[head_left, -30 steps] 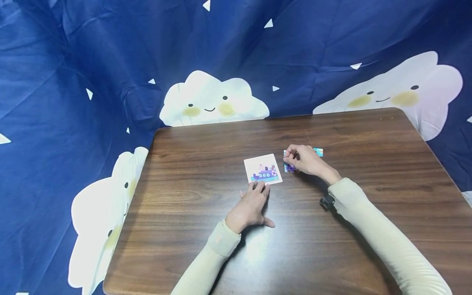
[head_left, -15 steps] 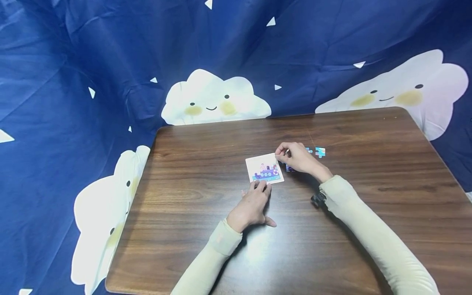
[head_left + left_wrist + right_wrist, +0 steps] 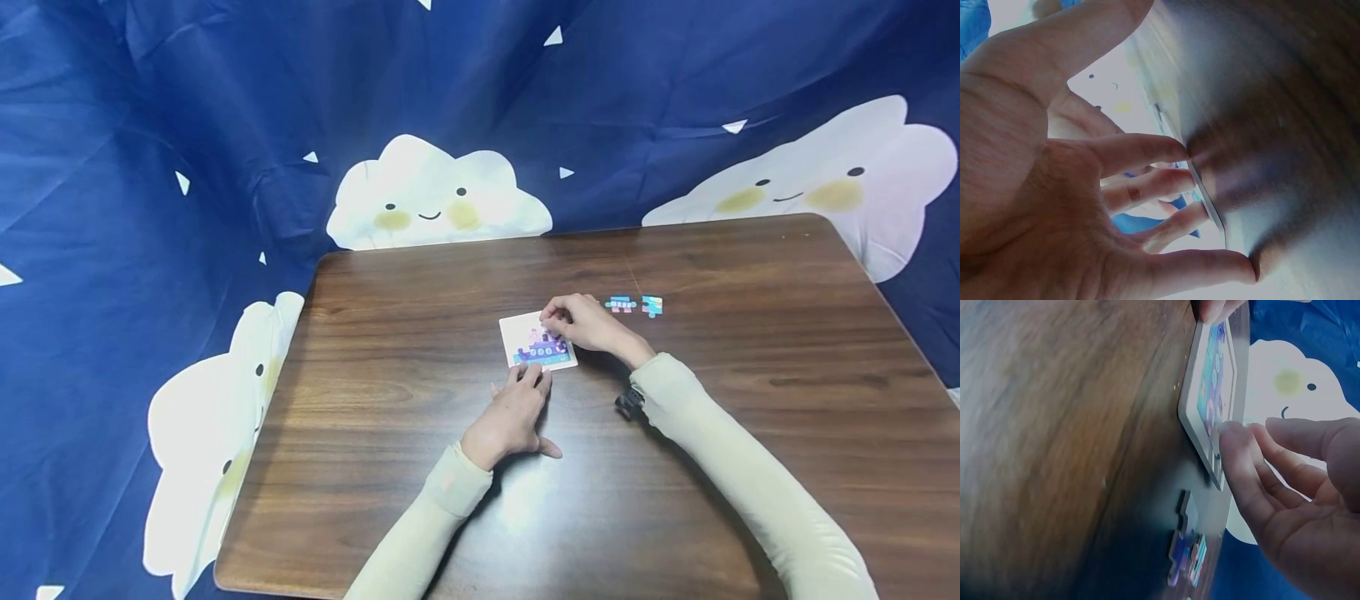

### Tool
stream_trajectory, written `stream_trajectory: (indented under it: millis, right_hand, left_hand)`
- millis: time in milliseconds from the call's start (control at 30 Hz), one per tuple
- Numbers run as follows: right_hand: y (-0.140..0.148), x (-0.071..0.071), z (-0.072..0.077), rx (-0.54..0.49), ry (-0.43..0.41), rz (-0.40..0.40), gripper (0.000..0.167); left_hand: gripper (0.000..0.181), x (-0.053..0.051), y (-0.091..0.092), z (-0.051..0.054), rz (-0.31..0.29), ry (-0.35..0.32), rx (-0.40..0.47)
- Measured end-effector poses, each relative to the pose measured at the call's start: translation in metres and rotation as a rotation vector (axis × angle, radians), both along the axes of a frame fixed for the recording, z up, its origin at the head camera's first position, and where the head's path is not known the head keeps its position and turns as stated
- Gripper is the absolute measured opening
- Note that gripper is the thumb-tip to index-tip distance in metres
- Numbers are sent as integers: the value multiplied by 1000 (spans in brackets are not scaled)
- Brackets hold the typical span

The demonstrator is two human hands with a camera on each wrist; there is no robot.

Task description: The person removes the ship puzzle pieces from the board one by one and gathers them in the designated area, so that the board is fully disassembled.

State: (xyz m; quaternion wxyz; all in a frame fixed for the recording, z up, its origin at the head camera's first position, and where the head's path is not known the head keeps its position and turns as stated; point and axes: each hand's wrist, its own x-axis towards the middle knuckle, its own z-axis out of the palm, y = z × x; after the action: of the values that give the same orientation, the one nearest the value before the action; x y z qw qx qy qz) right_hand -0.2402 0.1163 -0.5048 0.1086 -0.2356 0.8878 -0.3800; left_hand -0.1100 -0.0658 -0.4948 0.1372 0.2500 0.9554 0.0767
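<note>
A white square puzzle board (image 3: pixel 517 333) with a purple ship picture lies on the table. My left hand (image 3: pixel 510 421) rests at its near edge, fingers spread, with fingertips touching the edge in the left wrist view. Over the board's right part, my right hand (image 3: pixel 592 323) pinches a small puzzle piece between thumb and fingertips; the fingers mostly hide it. In the right wrist view, the right hand (image 3: pixel 1297 487) is at the corner of the board (image 3: pixel 1192 406). Loose puzzle pieces, one purple (image 3: pixel 1179 553), lie on the table below that hand.
Right of the right hand lie a blue-and-pink puzzle piece (image 3: pixel 621 305) and a light blue one (image 3: pixel 652 306). The brown wooden table (image 3: pixel 390 367) extends around them. A blue cloth (image 3: pixel 247 83) with smiling clouds hangs behind and at the left.
My right hand has moved left from the loose pieces to over the board, carrying a piece. Two loose pieces at the right have come into view. The left hand stays in place.
</note>
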Motion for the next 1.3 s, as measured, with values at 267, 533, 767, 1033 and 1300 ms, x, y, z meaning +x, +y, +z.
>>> stream_trajectory:
  millis: [267, 533, 767, 1033, 1300]
  right_hand:
    - [-3, 1, 0, 11, -16, 2, 21]
    - [-4, 1, -1, 61, -11, -3, 23]
    - [-9, 5, -5, 52, 1, 20, 20]
    - [-14, 7, -9, 50, 37, 20, 15]
    - [-15, 8, -8, 58, 62, 7, 12]
  left_hand:
    - [120, -2, 0, 1, -1, -8, 4]
    - [120, -2, 1, 1, 3, -14, 8]
    - [116, -1, 0, 0, -6, 12, 10]
    - [114, 1, -1, -1, 3, 8, 26]
    - [113, 0, -1, -1, 7, 2, 23]
